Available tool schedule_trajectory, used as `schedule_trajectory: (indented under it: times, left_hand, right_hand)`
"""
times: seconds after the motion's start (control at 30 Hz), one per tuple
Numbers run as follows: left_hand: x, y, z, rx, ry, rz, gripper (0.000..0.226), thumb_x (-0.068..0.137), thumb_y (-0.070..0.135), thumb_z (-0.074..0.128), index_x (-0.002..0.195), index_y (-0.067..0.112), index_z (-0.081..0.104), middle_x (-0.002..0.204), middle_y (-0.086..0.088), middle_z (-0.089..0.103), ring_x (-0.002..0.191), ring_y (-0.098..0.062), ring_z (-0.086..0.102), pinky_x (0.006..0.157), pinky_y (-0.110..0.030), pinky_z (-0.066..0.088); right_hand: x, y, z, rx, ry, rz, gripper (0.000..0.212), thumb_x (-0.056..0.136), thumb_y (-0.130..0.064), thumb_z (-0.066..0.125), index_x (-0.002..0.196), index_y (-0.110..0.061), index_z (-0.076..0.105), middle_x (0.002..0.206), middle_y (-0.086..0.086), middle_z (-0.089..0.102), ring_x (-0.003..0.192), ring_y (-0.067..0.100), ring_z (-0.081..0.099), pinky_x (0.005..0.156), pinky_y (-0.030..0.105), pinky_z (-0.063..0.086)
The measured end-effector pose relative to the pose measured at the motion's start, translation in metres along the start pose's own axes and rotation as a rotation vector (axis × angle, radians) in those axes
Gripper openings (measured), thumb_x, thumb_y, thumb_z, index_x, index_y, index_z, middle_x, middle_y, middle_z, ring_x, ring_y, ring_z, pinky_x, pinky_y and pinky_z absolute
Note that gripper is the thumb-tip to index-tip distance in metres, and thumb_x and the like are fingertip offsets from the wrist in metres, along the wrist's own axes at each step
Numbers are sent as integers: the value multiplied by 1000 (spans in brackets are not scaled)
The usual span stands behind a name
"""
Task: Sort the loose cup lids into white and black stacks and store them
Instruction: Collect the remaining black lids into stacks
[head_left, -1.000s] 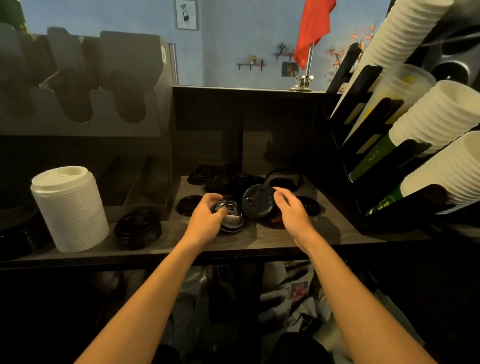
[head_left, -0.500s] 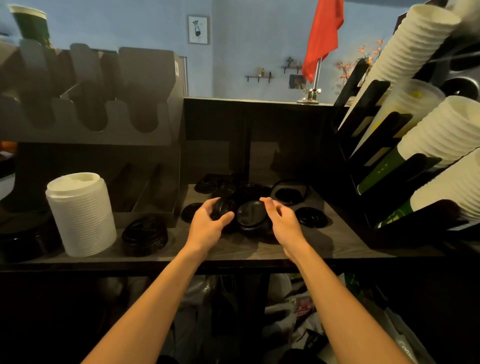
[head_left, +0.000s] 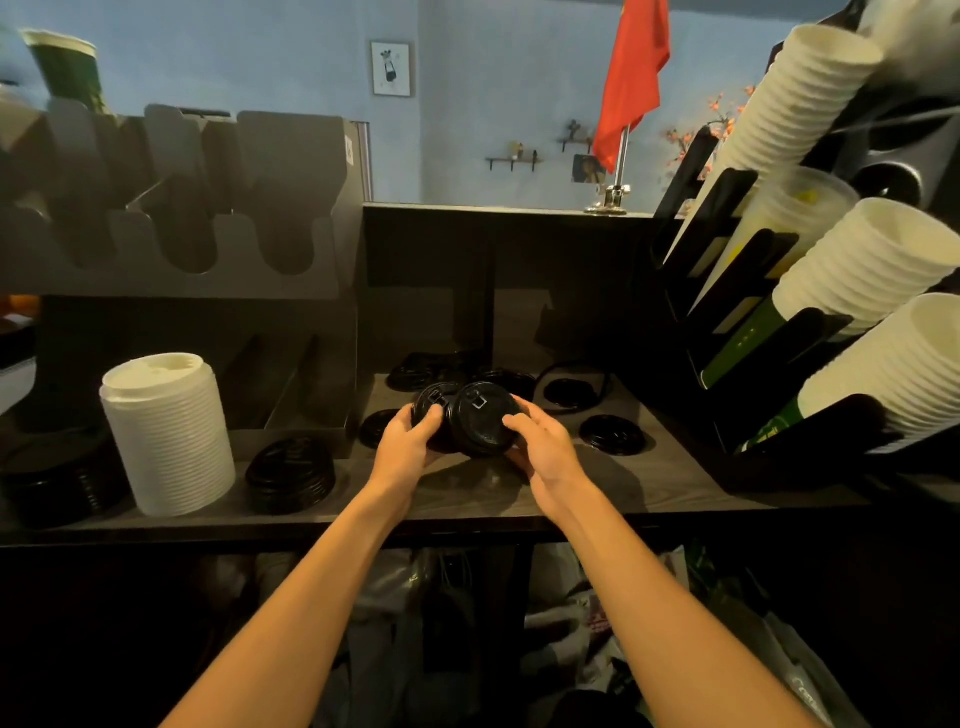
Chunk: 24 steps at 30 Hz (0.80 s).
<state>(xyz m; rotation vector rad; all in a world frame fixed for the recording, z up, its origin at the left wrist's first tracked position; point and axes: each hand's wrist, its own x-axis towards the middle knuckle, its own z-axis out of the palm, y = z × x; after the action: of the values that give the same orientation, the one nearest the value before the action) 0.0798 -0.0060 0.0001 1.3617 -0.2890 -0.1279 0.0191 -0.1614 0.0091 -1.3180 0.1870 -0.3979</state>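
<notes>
Both hands hold black lids just above the dark counter (head_left: 675, 488). My left hand (head_left: 405, 447) grips a black lid (head_left: 434, 402) tilted toward me. My right hand (head_left: 540, 447) grips a second, larger-looking black lid (head_left: 483, 418) that overlaps the first. More loose black lids lie behind them (head_left: 498, 376), at the left (head_left: 376, 426) and at the right (head_left: 613, 434). A tall white lid stack (head_left: 169, 436) stands at the left, with a short black lid stack (head_left: 290, 467) beside it.
A grey lid rack (head_left: 176, 260) rises at the back left. A black cup holder (head_left: 727, 312) with slanting white cup stacks (head_left: 872, 270) fills the right side. Another low black lid stack (head_left: 62, 483) sits far left. Bags lie under the counter.
Both hands have closed on black lids and lifted them, tilting them toward me and bringing them together. The view has shifted slightly.
</notes>
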Motion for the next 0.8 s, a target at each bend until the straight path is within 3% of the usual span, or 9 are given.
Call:
schedule_trajectory:
  times: [0.1, 0.3, 0.43, 0.6, 0.7, 0.8]
  left_hand:
    - [0, 0, -3, -121, -34, -42, 38, 100, 37, 61, 131, 15, 60, 125, -8, 71, 117, -23, 68, 101, -41, 56]
    - [-2, -2, -2, 42, -134, 26, 68, 73, 51, 83, 129, 21, 59, 124, -3, 70, 116, -19, 68, 103, -40, 54]
    - [-6, -1, -3, 72, -175, 48, 63, 70, 45, 84, 124, 21, 62, 120, -4, 71, 112, -21, 70, 100, -39, 57]
    - [-3, -2, -4, 46, -201, 19, 70, 67, 48, 87, 127, 19, 63, 123, -7, 71, 113, -23, 70, 102, -43, 56]
    - [-1, -4, -3, 69, -174, 28, 48, 85, 35, 80, 126, 19, 62, 125, -8, 70, 114, -23, 69, 102, -44, 56]
    - [0, -4, -3, 45, -192, 11, 34, 92, 26, 72, 123, 18, 64, 122, -9, 72, 112, -25, 71, 102, -46, 55]
  right_hand:
    - [-1, 5, 7, 32, 8, -15, 31, 100, -12, 57, 129, -21, 61, 123, 2, 68, 108, 11, 64, 79, 21, 52]
    - [-7, 8, 4, -86, -25, -38, 40, 103, -24, 53, 143, -23, 50, 120, -8, 65, 108, 4, 59, 81, 19, 49]
    - [-7, 11, 8, -190, 7, -72, 36, 105, -26, 50, 141, -23, 53, 125, -5, 65, 118, 11, 59, 93, 24, 49]
    - [-11, 6, 8, -216, 9, -62, 20, 102, -24, 57, 121, -22, 60, 112, -5, 67, 102, 7, 64, 68, 14, 51]
    - [-10, 6, 7, -188, 9, -57, 17, 98, -19, 62, 115, -22, 60, 115, 0, 67, 105, 14, 65, 71, 19, 54]
    - [-10, 4, 8, -160, -17, -53, 29, 97, -17, 62, 126, -20, 58, 118, 2, 66, 103, 12, 64, 67, 17, 54]
